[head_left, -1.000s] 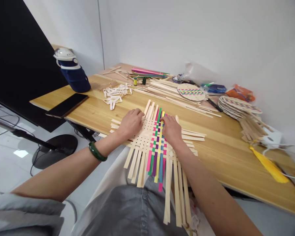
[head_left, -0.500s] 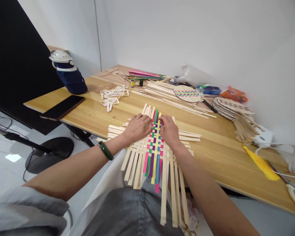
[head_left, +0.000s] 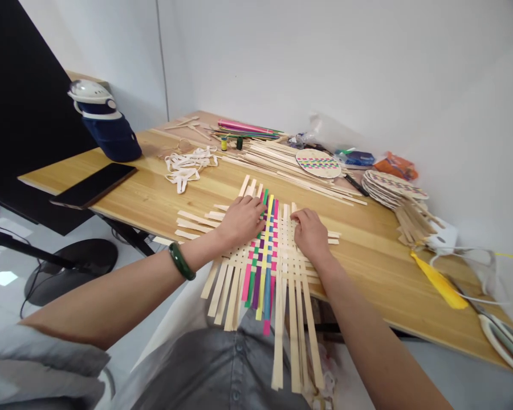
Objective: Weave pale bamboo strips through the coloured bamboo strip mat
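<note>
Thin, flat strips of pale, matte, wood-like material cross over and under one another in the woven mat (head_left: pixel 287 245), with a band of pink, green, purple, yellow and blue strips running through its middle. The weave is a tight checkerboard at the centre, dotted with small dark gaps, and loosens into long straight ends of uneven length on every side. The ends nearest the person fan out past the front edge of the wooden table (head_left: pixel 367 250), over the lap; the side ends splay across the smooth, grained tabletop.

The woven mat lies at that front edge, beneath both hands. The left hand (head_left: pixel 243 221) rests palm down on its left part, fingers spread slightly and bent, reaching the coloured band. The right hand (head_left: pixel 311 232) is at the right part, fingers curled over the pale strips — whether they pinch one cannot be told. The two hands are apart, the coloured band showing between them. A glossy green bangle (head_left: pixel 182 262) circles the left wrist.

Beyond the woven mat lie a crumpled white ribbon (head_left: pixel 188 168), long loose pale strips (head_left: pixel 277 161) and a rounded woven panel (head_left: pixel 318 163) with a coloured checked band. Farther right, similar panels form a stack (head_left: pixel 387 188).
</note>
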The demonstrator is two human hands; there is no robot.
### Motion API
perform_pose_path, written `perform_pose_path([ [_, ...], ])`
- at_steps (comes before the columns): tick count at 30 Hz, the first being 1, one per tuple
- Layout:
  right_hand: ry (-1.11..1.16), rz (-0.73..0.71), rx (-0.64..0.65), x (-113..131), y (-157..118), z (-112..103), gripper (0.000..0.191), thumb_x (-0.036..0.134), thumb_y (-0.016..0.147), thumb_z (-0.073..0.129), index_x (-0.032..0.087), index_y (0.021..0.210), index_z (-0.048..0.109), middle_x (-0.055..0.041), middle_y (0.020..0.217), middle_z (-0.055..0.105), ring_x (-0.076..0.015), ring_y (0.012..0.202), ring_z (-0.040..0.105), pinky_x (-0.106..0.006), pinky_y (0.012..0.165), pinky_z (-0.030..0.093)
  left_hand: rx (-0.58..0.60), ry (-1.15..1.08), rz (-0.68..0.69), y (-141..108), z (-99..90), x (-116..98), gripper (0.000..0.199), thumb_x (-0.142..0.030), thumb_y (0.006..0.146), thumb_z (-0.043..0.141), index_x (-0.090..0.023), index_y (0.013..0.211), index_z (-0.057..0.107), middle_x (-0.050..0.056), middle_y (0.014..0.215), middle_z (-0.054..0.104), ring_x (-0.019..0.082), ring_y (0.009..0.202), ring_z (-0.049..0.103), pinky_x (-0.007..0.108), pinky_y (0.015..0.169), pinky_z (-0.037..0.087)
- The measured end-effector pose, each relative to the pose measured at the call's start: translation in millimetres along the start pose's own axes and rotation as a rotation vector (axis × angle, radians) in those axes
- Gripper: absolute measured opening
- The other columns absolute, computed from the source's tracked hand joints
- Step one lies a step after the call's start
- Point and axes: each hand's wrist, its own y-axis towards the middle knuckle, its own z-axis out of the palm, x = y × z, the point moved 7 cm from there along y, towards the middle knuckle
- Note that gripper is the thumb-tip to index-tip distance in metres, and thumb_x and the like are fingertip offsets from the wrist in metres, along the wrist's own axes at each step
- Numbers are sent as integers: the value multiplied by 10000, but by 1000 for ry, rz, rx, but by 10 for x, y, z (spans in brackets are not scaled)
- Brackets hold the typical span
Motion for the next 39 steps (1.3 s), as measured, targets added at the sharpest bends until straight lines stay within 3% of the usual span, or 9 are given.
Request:
perform_pose_path([
  [4,-38,14,-8,10,1,21,288,12,766,445,191,916,613,-99,971,643,-239,982,544,-331,776,434,35,-79,-40,64,102,-112,282,-301,911,507,-145,1104,642,104,1144,653,277,1082,547,404,954,428],
  [10,-74,19,-11,31,6,19,262,8,783,452,184,896,610,-94,934,655,-239,960,543,-330,760,425,-24,-65,-23,60,139,-160,243,-269,865,515,-176,1059,629,86,1102,660,279,1039,540,417,922,421],
  [16,-93,8,-4,46,14,16,265,2,772,459,178,903,607,-96,940,656,-232,956,540,-320,785,418,-48,4,-37,113,148,-213,295,-354,868,491,-148,1034,621,116,1076,649,315,1038,541,454,869,405],
  [39,-63,2,34,33,48,64,275,13,778,433,179,906,612,-110,942,658,-249,963,535,-338,764,409,-43,-21,-69,177,184,-198,270,-375,851,523,-161,990,612,129,1063,660,318,1047,556,460,883,393],
])
